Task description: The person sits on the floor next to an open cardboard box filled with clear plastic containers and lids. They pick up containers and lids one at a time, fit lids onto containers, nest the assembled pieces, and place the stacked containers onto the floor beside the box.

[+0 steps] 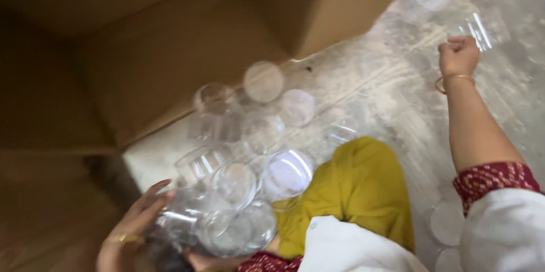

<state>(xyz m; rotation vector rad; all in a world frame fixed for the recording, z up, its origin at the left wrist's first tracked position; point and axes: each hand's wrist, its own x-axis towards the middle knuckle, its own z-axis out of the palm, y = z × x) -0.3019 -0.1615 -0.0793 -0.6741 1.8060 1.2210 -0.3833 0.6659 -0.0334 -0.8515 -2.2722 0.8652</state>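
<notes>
A cluster of several clear plastic jars point(238, 187) lies on the grey floor against my knee in yellow cloth point(357, 187). My left hand point(139, 218), with a gold bangle, rests spread against the left side of that cluster, near the lower left. My right hand point(458, 55), also bangled, is stretched far to the upper right, its fingers closed on a clear plastic jar point(476, 29). The picture is blurred by motion.
A large open brown cardboard box point(153, 51) fills the left and top, its flap reaching the floor. More clear jars point(264, 82) sit by the box's edge, and round clear lids point(448, 224) lie at the lower right. Grey concrete floor point(392, 79) spreads across the right.
</notes>
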